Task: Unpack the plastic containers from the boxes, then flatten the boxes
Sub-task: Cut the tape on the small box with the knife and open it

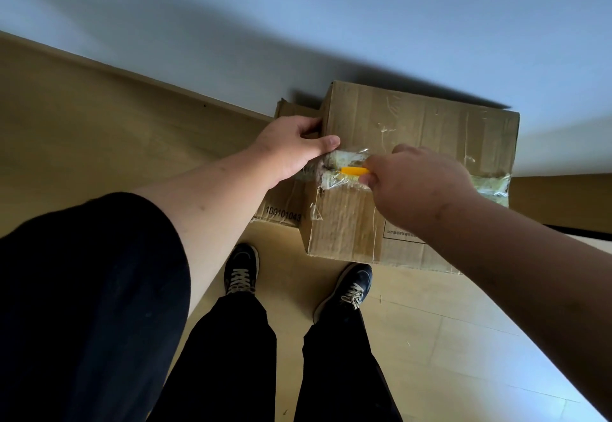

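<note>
A closed brown cardboard box [427,130] stands on the floor against the wall, its top seam covered with clear tape [344,160]. My left hand [291,147] grips the box's left top edge, thumb on top and fingers over the side. My right hand [420,186] holds a yellow cutter [352,170] whose tip lies on the taped seam near the left end. A second, lower cardboard box [284,205] with a printed number sits beside it on the left, partly hidden by my left hand. No plastic containers show.
A pale wall [331,24] rises right behind the boxes. Light wooden floor [430,322] spreads around them. My two feet in dark shoes [241,269] stand just in front of the taped box.
</note>
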A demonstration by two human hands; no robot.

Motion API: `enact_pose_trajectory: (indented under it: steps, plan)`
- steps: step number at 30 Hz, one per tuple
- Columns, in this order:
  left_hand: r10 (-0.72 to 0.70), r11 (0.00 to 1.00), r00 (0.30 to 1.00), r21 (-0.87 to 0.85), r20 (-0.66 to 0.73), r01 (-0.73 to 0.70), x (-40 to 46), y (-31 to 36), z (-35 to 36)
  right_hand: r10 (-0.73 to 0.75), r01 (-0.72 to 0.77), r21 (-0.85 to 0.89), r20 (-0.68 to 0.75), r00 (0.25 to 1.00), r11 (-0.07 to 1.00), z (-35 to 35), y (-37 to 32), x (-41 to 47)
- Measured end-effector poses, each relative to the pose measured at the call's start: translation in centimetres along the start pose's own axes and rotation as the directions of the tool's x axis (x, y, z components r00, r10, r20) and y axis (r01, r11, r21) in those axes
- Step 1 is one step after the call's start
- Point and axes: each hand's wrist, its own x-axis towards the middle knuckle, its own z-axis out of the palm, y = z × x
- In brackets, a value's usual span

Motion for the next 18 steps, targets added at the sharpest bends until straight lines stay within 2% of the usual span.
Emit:
enact_pose_trajectory:
  steps: [4, 13, 16, 18]
  plan:
    - [0.03, 0.996, 1.0, 0.084, 0.004, -0.03, -0.3, 0.2, -0.1, 0.026, -0.026, -0.028, 0.015, 1.0, 0.999, -0.1, 1.6, -0.7]
    - [0.022, 0.999, 0.999, 0.025, -0.043, -0.021, -0.8, 0.3, 0.5, 0.011, -0.012, -0.041, -0.046, 0.999, 0.999, 0.5, 2.4, -0.8]
    - [0.078, 0.986, 0.992, 0.158, -0.103, -0.061, -1.2, 1.3, 1.5, 0.034, -0.035, -0.008, -0.061, 0.998, 0.999, 1.0, 2.8, -1.3]
    - [0.218, 0.907, 0.967, 0.393, -0.128, -0.152, -1.4, 2.4, 2.3, 0.038, -0.036, 0.02, -0.078, 0.996, 0.999, 1.2, 3.1, -1.7]
